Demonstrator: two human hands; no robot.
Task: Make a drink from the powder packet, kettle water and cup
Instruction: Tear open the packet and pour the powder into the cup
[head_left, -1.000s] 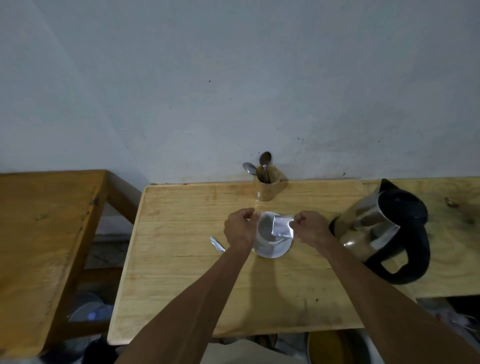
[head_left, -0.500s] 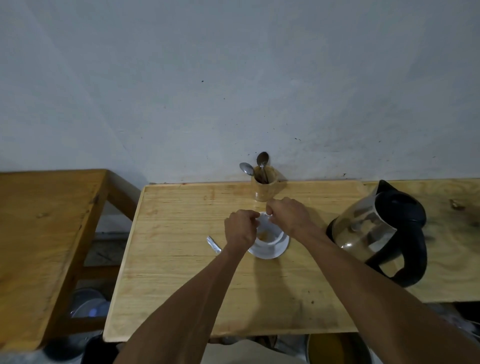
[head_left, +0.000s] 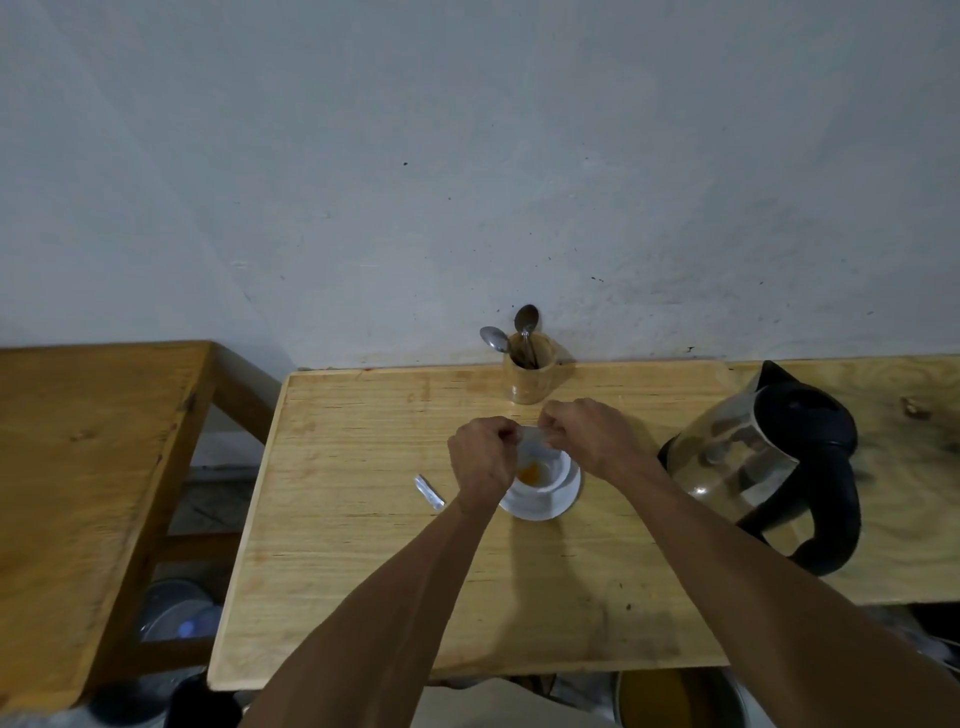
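Flanking the cup (head_left: 540, 470): kettle (head_left: 748, 457) right, torn strip (head_left: 430, 490) left.

Front edge: bare table (head_left: 363, 597).
Back edge: spoon holder (head_left: 531, 375) stands behind the cup (head_left: 540, 470).
Right: kettle (head_left: 763, 462) blocks.
Left: torn strip (head_left: 429, 490), otherwise open.

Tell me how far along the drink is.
Done: the packet is open, its torn-off strip lies on the table, and orange powder sits in the cup. In hand: the left hand and right hand pinch the packet over the cup. Left: pouring from the kettle, which stands untouched, and stirring; the spoons are in their wooden holder.
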